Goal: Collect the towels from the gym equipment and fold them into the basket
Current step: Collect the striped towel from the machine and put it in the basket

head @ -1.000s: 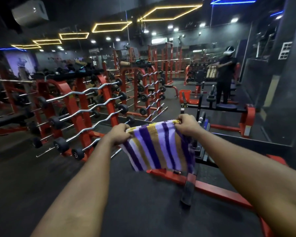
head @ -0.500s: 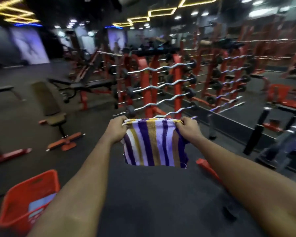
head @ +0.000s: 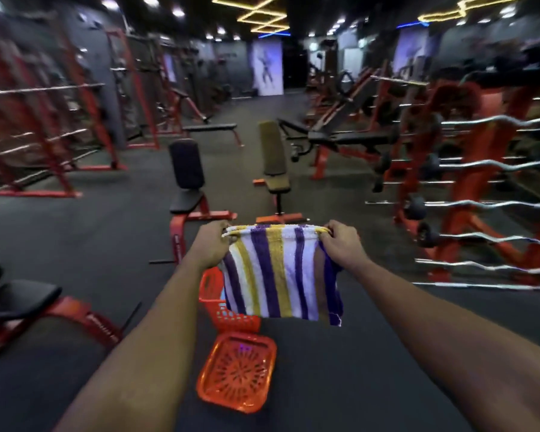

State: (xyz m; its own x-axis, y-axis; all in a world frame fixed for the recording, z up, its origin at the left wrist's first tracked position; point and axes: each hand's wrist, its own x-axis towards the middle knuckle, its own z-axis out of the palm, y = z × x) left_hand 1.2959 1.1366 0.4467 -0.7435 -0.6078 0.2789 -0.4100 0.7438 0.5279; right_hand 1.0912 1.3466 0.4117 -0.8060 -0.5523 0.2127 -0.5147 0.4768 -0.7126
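A folded towel (head: 281, 272) with purple, yellow and white stripes hangs in front of me. My left hand (head: 214, 243) pinches its top left corner and my right hand (head: 340, 243) pinches its top right corner. Below and just behind the towel an orange plastic basket (head: 219, 310) stands on the dark floor, its right part hidden by the towel. Something pale lies inside it. An orange lid (head: 237, 371) with a slotted pattern lies flat on the floor in front of the basket.
Two upright benches (head: 187, 182) (head: 275, 163) stand beyond the basket. A black padded seat (head: 16, 299) on a red frame is at my near left. A red rack of curl bars (head: 480, 188) fills the right side. Red racks line the far left.
The view has swung left from the bar rack and mirror toward the open floor. The basket has come from the lower left to directly under the towel. Both hands still grip the towel.
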